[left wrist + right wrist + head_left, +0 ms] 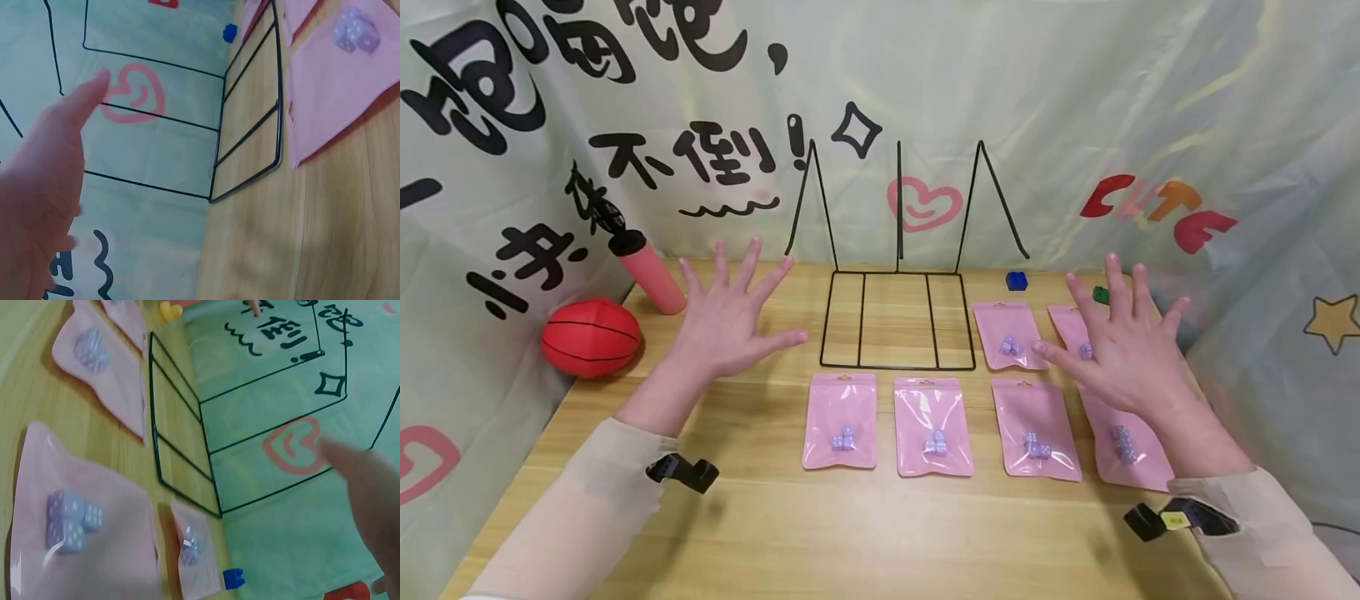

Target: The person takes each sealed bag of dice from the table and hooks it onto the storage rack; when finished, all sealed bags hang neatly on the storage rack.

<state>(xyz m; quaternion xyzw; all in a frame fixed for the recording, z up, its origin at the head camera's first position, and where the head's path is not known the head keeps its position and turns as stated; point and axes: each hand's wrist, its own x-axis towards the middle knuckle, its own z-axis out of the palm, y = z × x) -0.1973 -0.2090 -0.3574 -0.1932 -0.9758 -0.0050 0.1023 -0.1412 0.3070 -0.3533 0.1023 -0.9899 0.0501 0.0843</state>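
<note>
My left hand (726, 321) hovers over the left part of the table, fingers spread and holding nothing. On the other side my right hand (1131, 354) is spread too, also holding nothing, and partly hides two pink pouches. Between the hands stands a black wire rack (895, 367) with a flat gridded base and long bent prongs rising at the back. Several pink zip pouches lie flat, each with pale purple dice showing: one pouch (841, 396) in front of the rack, another (931, 404) beside it, others (1030, 408) toward the right. In the left wrist view my thumb (56, 144) overlaps the backdrop.
A red basketball (591, 337) sits at the left edge, near a pink cylinder (653, 271) with a black top. Behind the right pouches are a blue block (1017, 281) and a green block (1101, 294). A printed cloth (1037, 100) hangs behind the table.
</note>
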